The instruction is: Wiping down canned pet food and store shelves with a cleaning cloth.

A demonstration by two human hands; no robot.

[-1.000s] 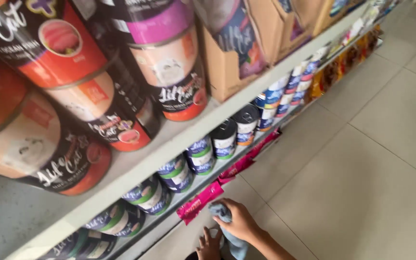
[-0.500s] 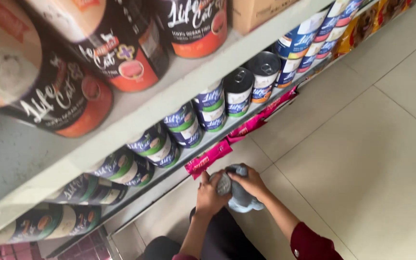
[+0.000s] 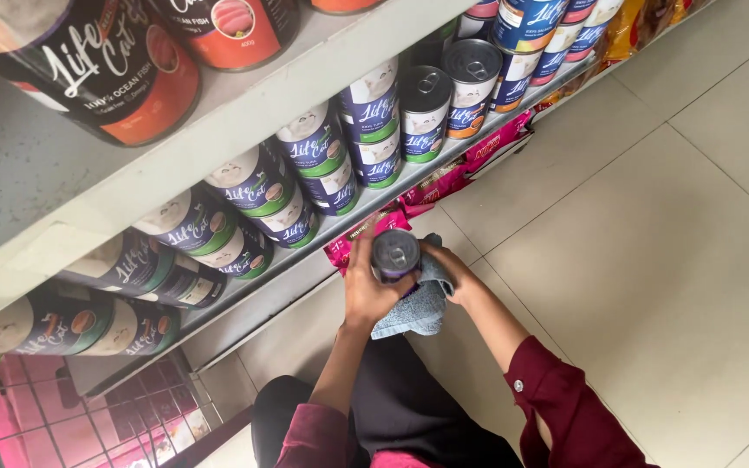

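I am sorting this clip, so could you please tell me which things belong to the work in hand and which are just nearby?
In hand:
- small can, gripped by the left hand
- grey cloth, held against it by the right hand

Nearby only:
- stacked cans on the shelf
- pink pouches below
- big tins above

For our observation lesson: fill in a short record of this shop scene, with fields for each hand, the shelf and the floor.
Left hand: left hand wraps the side of a small can, its ring-pull top facing the camera
Right hand: right hand presses a grey-blue cloth to the can
Shelf: white shelf with stacked cans
Below: pink pouches
Floor: pale tiled floor
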